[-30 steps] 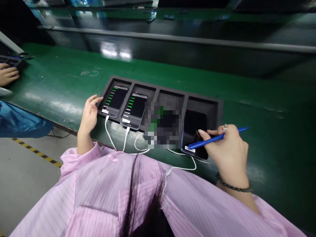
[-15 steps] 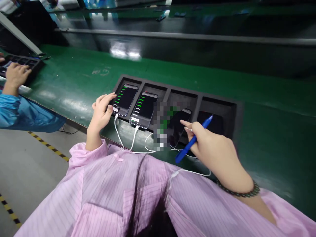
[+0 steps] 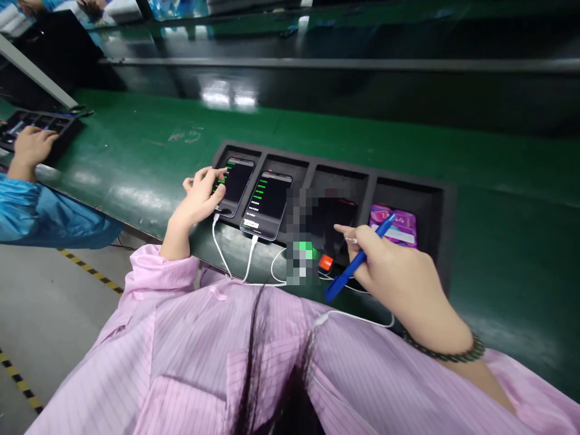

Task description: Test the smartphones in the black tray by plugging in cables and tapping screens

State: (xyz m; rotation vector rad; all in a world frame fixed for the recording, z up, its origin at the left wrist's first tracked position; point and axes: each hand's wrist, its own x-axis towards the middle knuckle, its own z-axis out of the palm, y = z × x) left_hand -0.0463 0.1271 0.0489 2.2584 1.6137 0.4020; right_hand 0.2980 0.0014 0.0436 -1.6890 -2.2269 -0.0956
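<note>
A black compartment tray (image 3: 374,181) holds several smartphones, one to a compartment. My left hand (image 3: 199,196) is over the leftmost phone (image 3: 238,187), fingers spread and the index finger at its screen of green text lines. The second phone (image 3: 267,205) shows a similar list. My right hand (image 3: 394,266) has a blue pen (image 3: 357,260) gripped in it, its index finger extended to the third phone (image 3: 333,220), which is partly covered by a pixelated patch. Beyond that hand, the fourth phone (image 3: 393,225) has a lit purple screen, partly hidden by pen and hand.
White charging cables (image 3: 249,260) run from the phones over the near edge of the green bench (image 3: 154,157). At far left a co-worker's hand (image 3: 34,145) rests over another black tray (image 3: 67,124). A raised ledge (image 3: 317,63) crosses the back.
My left hand has moved right, its index finger now over the first phone's screen. The third phone's screen has changed to green and orange patches; the fourth phone's dark screen now shows purple.
</note>
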